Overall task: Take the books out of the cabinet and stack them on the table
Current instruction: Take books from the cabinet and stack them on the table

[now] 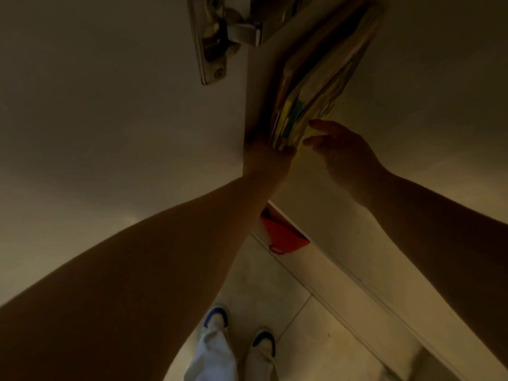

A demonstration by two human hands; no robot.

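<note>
A row of thin, colourful books (310, 86) stands upright inside the cabinet, seen dimly at the top middle. My left hand (268, 160) reaches in at the left end of the row, beside the cabinet's side wall; its fingers are hidden behind the books. My right hand (341, 149) hovers at the right side of the row with fingers stretched out, the fingertips at or just touching the nearest book's edge. No table is in view.
The open cabinet door (110, 105) fills the left, with its metal hinge (217, 37) at the top. An orange object (280, 235) lies in a lower compartment. Below are a tiled floor (316, 339) and my shoes (217, 317).
</note>
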